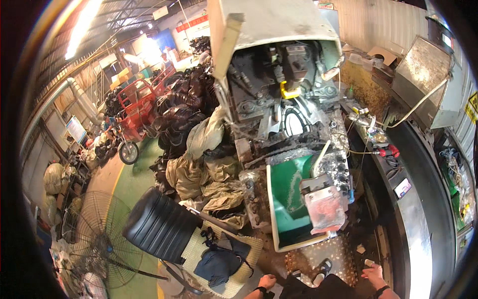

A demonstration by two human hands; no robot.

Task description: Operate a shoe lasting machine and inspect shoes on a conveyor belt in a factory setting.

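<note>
Down at the frame's lower edge, the left hand [266,282] hangs loosely curled and empty just beside the chair's woven seat [249,249]; the right hand [374,273], fingers spread and holding nothing, hovers near the studded floor plate [343,259] below the green bin [291,199].

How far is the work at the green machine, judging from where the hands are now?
Done: cannot tell; no finished piece shows. In hand: nothing. The left hand and right hand hang empty at the lower edge, apart from the green machine. Left: the machine stands untouched, dark scrap piled beside it.
</note>
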